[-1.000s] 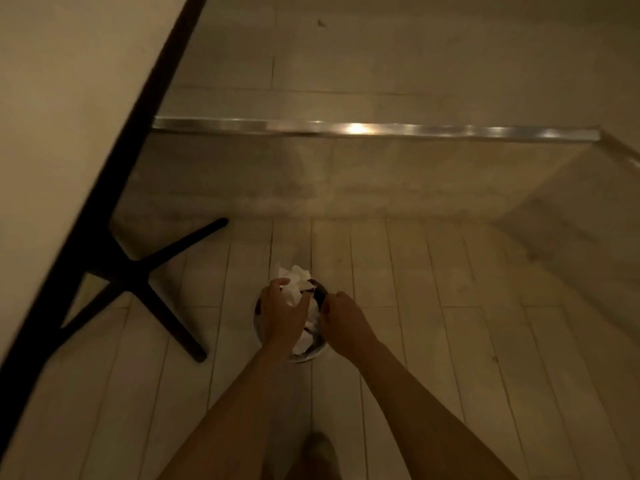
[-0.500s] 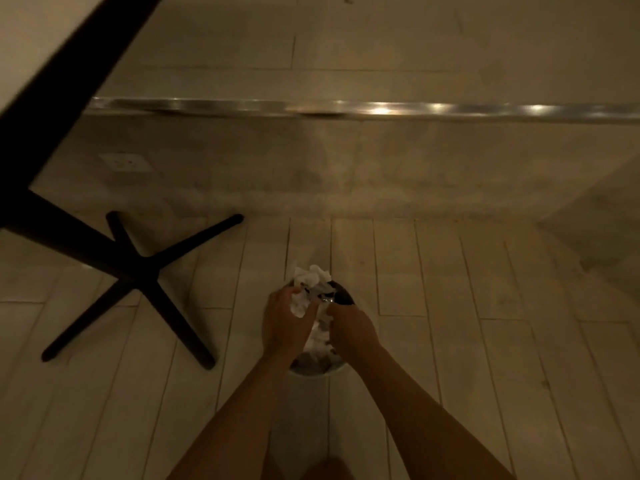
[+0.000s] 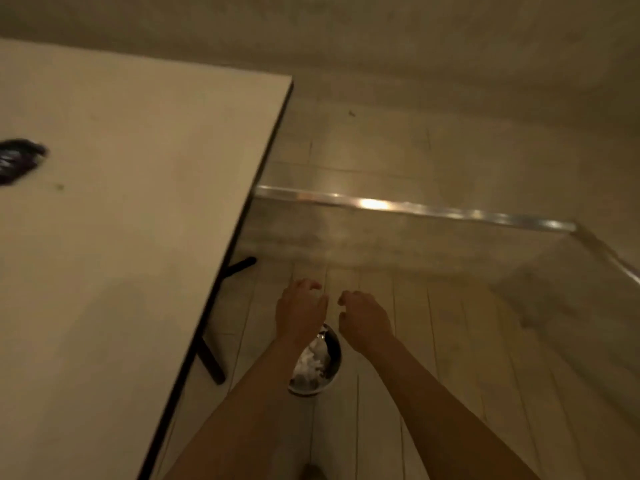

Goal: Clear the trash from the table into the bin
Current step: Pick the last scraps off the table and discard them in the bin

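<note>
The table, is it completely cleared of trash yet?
No, a dark crumpled wrapper lies on the table near its left edge, while both hands are empty above the bin.

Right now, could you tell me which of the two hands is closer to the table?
The left hand; it is nearer the table edge than the right hand.

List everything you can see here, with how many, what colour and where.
table: one, cream top with dark edge, left side
wrapper: one, dark, blurred, on the table at the far left
table legs: two visible, black, on the floor under the table edge
bin: one, dark with a metal rim, on the floor between the forearms
paper: crumpled pile, white, inside the bin
metal strip: one, silver, along the step beyond
floor: pale planks
left hand: empty, above the bin
right hand: empty, above the bin
</note>
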